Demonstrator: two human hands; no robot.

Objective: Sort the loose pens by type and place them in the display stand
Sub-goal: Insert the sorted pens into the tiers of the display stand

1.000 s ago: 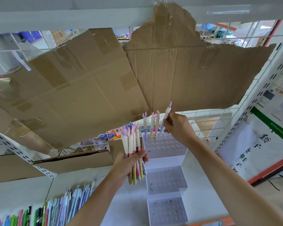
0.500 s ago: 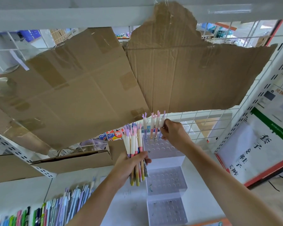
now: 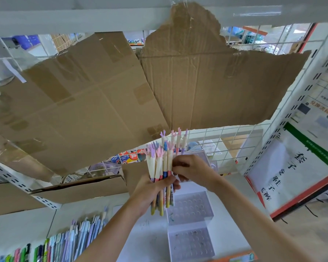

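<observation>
Left hand [image 3: 155, 188] grips pen bundle [image 3: 160, 174]; right hand [image 3: 191, 172] seemingly pinches one.

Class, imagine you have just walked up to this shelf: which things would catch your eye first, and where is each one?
First, the big torn cardboard sheets hanging across the upper half of the view. Next, at centre, the left hand with its grip round a bundle of pastel pens, while the right hand pinches at one of them. Just behind, four pens stand in the top tier of the clear display stand.
</observation>
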